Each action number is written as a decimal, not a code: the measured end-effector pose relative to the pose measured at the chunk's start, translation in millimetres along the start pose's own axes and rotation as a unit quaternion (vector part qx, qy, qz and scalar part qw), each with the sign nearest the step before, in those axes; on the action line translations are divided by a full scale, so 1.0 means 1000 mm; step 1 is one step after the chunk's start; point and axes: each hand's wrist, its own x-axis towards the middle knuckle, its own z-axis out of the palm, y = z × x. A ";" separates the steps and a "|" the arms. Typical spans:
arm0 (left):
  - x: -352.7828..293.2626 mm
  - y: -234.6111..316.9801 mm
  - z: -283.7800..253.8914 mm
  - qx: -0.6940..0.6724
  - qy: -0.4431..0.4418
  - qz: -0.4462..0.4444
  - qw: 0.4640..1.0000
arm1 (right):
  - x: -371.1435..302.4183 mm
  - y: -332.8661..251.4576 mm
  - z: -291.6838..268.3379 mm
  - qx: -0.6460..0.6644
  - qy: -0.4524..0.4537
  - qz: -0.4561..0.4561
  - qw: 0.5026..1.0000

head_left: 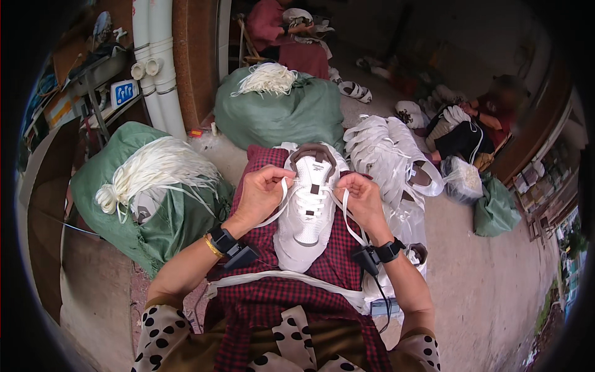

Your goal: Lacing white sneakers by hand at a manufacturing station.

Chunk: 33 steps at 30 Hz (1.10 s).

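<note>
Pinched white lace [284, 193] in left hand [263, 193] and right hand [362, 197], flanking white shoe [296, 218]; seemed best drawn evenly, flat.

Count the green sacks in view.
3: left sack, topped with white laces, left of the left hand; back sack, beyond the shoe; smaller right sack, by a clear bag. More may be hidden.

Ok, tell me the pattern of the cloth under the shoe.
The cloth is red-and-black check, clearest in the head view.
</note>
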 end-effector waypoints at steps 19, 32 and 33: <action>0.002 0.010 -0.012 -0.058 -0.022 -0.130 0.990 | 0.023 -0.033 -0.005 -0.140 -0.107 0.045 0.983; 0.059 0.049 -0.030 0.396 -0.358 0.205 0.821 | 0.057 -0.080 -0.012 -0.428 -0.259 -0.220 0.838; 0.066 0.055 -0.028 0.395 -0.361 0.207 0.819 | 0.060 -0.081 -0.013 -0.441 -0.269 -0.324 0.792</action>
